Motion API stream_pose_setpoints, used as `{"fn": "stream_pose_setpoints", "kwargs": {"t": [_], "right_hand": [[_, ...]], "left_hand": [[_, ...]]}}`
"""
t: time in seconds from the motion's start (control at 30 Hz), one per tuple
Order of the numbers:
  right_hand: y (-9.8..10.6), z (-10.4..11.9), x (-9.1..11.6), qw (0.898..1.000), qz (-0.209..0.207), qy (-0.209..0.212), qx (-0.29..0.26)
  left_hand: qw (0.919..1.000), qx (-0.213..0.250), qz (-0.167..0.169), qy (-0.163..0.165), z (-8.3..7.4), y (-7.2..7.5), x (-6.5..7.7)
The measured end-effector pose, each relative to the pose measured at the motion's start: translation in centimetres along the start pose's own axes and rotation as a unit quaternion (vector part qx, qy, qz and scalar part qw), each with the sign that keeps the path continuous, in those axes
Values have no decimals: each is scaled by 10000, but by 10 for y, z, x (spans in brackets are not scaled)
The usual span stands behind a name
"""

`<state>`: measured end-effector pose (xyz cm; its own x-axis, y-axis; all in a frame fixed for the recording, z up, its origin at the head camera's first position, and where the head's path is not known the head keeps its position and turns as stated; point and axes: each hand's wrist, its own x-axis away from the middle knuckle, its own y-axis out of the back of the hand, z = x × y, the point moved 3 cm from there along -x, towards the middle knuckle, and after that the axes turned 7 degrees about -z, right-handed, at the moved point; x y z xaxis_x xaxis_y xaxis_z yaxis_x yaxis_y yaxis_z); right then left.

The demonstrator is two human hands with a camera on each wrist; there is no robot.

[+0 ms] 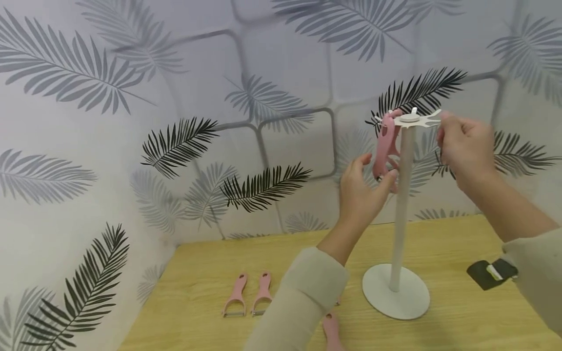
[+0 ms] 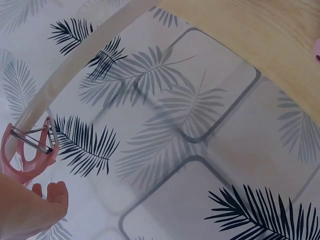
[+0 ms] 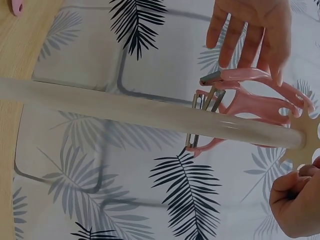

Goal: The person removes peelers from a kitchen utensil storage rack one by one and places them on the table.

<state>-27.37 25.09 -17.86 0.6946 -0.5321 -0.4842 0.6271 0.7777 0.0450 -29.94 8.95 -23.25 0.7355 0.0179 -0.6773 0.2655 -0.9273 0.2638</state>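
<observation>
"What did the head view show?"

"A white stand (image 1: pixel 401 209) stood upright on a wooden table (image 1: pixel 206 273). Pink peelers (image 1: pixel 385 141) hung, handles up, at the left side of its pronged top (image 1: pixel 423 121). The left hand (image 1: pixel 362 190) was beside them, fingers loose and gripping nothing. Opposite, the right hand (image 1: pixel 470 146) pinched a prong's end. Two more peelers (image 1: pixel 239 288) lay side by side on the table, and another (image 1: pixel 332 331) lay partly behind the sleeve (image 1: pixel 316 275)."

"What did that call for?"

"A steady right-hand pinch, I judged, so the loaded side would neither swing nor tip the stand."

"And the left wrist view?"

"The metal blades (image 2: pixel 31 139) showed beside the pole (image 2: pixel 75 57), just above the left hand. Fingertips were best kept clear of those edges."

"The right wrist view?"

"The left hand's fingers reached, extended, toward the hanging peelers; I couldn't tell whether they touched. The right hand was curled at the top's edge. Seating each handle's hole fully over its prong seemed the safest way."
</observation>
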Motion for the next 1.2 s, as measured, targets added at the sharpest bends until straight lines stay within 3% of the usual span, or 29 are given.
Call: {"fn": "stream_pose_setpoints", "kwargs": {"t": [0.13, 0.27, 0.37, 0.47, 0.63, 0.73, 0.9, 1.2], "right_hand": [[-3, 8, 13, 9932, -465, 818, 684], [-11, 13, 26, 9636, -701, 1970, 1664], [-17, 16, 32, 9398, -825, 2588, 2074], [-18, 17, 33, 9308, -980, 2818, 2113], [-18, 16, 32, 9353, -862, 2730, 2079], [-18, 16, 30, 9428, -736, 2569, 1993], [-18, 16, 26, 9507, -589, 2452, 1806], [-13, 15, 19, 9509, -554, 2451, 1806]], "left_hand": [[9993, 255, -184, -193, -2, -3, -2], [9984, 360, -385, -184, -2, -2, -1], [9981, 400, -453, -138, -2, -1, 0], [9977, 509, -443, -40, -1, 0, 1], [9914, 1149, -345, 531, 3, 0, 1], [9885, 1339, -280, 641, 5, 1, 1], [9891, 1395, -344, 328, 3, 8, 0], [9922, 1178, -420, -2, -4, 15, -4]]}}
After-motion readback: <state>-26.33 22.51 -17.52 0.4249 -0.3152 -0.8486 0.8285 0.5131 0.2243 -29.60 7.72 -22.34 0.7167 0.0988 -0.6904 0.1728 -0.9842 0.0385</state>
